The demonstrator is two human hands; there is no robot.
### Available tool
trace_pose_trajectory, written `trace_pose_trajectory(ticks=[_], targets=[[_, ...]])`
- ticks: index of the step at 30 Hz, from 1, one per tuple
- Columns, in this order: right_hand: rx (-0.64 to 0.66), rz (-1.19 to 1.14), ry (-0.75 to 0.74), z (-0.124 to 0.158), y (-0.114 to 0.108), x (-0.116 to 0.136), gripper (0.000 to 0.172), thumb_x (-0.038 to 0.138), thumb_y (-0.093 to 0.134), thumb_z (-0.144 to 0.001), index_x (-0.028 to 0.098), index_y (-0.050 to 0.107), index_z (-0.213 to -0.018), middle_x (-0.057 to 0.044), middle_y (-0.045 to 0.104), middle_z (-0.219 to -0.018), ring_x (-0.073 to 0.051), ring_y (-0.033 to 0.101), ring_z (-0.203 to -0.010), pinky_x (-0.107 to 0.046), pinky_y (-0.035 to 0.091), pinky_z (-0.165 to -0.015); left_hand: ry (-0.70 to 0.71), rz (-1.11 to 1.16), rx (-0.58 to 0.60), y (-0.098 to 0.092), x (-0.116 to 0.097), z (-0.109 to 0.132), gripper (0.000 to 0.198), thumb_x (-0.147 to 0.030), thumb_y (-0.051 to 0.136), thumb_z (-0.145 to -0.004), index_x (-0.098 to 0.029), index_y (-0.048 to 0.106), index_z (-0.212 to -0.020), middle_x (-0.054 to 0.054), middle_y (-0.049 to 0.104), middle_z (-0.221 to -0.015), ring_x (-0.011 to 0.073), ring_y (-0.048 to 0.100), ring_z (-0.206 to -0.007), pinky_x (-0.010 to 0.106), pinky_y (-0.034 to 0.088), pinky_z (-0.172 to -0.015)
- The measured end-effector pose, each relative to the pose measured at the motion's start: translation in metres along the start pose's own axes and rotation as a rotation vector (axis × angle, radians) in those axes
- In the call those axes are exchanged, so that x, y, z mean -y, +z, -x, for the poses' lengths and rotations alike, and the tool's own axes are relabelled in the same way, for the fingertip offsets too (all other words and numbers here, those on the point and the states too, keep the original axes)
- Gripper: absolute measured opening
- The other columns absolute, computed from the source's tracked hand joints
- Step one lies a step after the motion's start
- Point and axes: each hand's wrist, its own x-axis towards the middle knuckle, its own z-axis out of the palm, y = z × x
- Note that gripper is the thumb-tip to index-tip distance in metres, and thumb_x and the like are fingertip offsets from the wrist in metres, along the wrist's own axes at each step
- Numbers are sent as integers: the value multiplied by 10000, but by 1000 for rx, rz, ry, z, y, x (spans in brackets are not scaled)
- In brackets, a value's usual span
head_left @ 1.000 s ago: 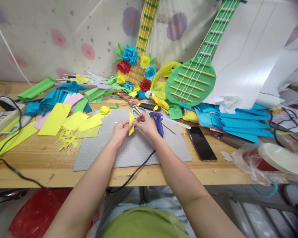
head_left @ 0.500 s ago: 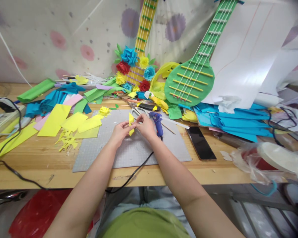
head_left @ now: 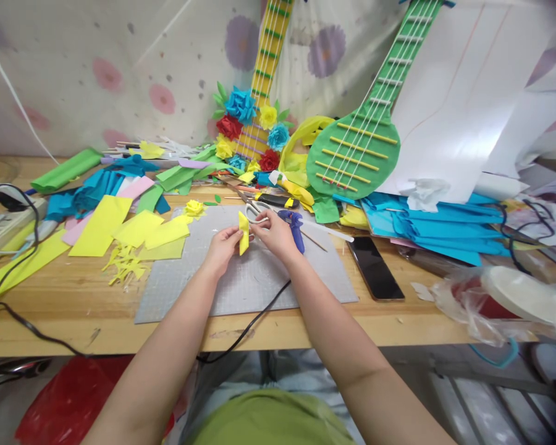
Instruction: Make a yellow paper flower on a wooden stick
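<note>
A small folded piece of yellow paper [head_left: 243, 233] is held upright above the grey cutting mat [head_left: 254, 290]. My left hand [head_left: 223, 248] pinches its left side between thumb and fingers. My right hand [head_left: 275, 233] is closed at its right edge, fingertips against the paper. Just behind the hands lie scissors [head_left: 254, 212] with pale handles, partly hidden by my right hand. A blue glue gun [head_left: 296, 231] rests right of that hand, its black cord running under my right forearm. A yellow paper rose [head_left: 195, 209] sits at the mat's back left corner.
Yellow paper sheets [head_left: 101, 225] and thin scraps [head_left: 124, 262] lie left of the mat. A phone [head_left: 375, 268] and a wrapped tape roll [head_left: 505, 295] lie right. Behind stand a green paper-covered instrument [head_left: 354, 154] and a yellow one [head_left: 267, 68] with paper flowers. Blue paper [head_left: 440, 228] is stacked right.
The yellow paper has turned so more of its broad face shows. My left fingers have drawn back to its left side, and my right hand has shifted slightly right.
</note>
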Motion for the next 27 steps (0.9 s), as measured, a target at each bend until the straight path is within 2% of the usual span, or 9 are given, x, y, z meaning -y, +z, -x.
trace_pose_trajectory(ticks=[5, 9, 14, 21, 23, 27], targets=[[-54, 60, -95, 2, 0, 3, 389, 240, 557, -725, 265, 416, -1087, 27, 663, -801, -153, 610, -755, -311, 441, -717, 13, 19, -37, 1, -1, 1, 221, -235, 612, -656, -141, 626, -855, 51, 675, -769, 124, 605, -623, 206, 440, -529], [-46, 17, -115, 1, 3, 1, 443, 285, 587, -701, 246, 398, -1100, 8, 643, -861, -130, 583, -661, -294, 453, -656, 41, 13, -64, -1, 2, -1, 263, -278, 634, -635, -137, 618, -857, 40, 667, -736, 120, 591, -612, 218, 441, -556], [108, -184, -23, 0, 8, -7, 416, 347, 586, -693, 227, 409, -1050, 19, 606, -826, -89, 571, -580, -246, 458, -568, 145, -96, -71, -5, 6, -4, 325, -357, 637, -620, -137, 625, -859, 29, 662, -745, 111, 561, -608, 215, 421, -566], [263, -347, 1, 6, 6, -6, 443, 341, 590, -692, 244, 378, -1069, 8, 567, -919, -77, 599, -590, -230, 477, -569, 329, -349, 47, -21, 6, -11, 334, -384, 533, -712, -148, 620, -932, 54, 664, -883, 148, 583, -744, 250, 430, -682], [271, -312, -4, 9, 8, -4, 512, 355, 613, -670, 248, 351, -1096, 1, 559, -951, -80, 602, -611, -232, 479, -582, 387, -454, 39, -25, 4, -11, 311, -365, 496, -744, -154, 620, -936, 52, 662, -904, 153, 583, -786, 252, 425, -709], [201, -127, -70, 15, 16, 2, 609, 306, 650, -615, 253, 327, -1129, -3, 545, -1011, -75, 572, -623, -245, 467, -609, 461, -645, 9, -28, 0, -6, 282, -311, 459, -776, -170, 618, -961, 34, 661, -913, 154, 577, -822, 248, 408, -740]])
